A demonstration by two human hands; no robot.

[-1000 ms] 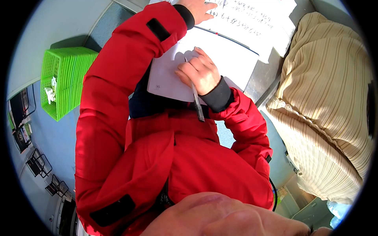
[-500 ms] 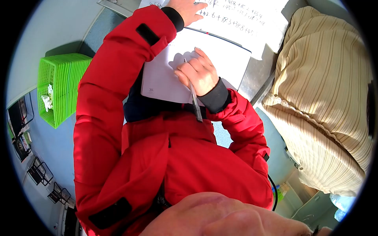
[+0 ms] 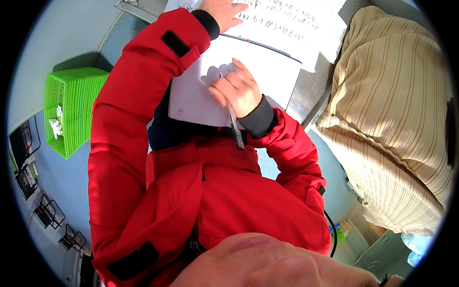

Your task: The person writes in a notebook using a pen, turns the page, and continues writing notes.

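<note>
A pen (image 3: 234,119) with a clear barrel slants through my right hand (image 3: 241,93), whose fingers are closed around it. That hand rests over an open notebook (image 3: 191,103) with white pages, and its shadow falls on the page. My left hand (image 3: 221,14) lies on a sheet of paper (image 3: 287,36) beyond the notebook, fingers stretched and spread. Handwritten rows of numbers joined by plus signs cover this sheet. Part of the left hand is cut off by the top edge of the view.
At the left stands a stack of green plastic baskets (image 3: 79,105), with crumpled white scraps inside. A striped beige cloth (image 3: 387,95) covers something bulky on the right. A metal tabletop (image 3: 311,91) shows beside the notebook. Black-framed chairs (image 3: 48,210) stand far left.
The whole view has shifted slightly, so things appear a little further left. Both hands keep about the same places over the notebook and the sheet, and the pen stays held.
</note>
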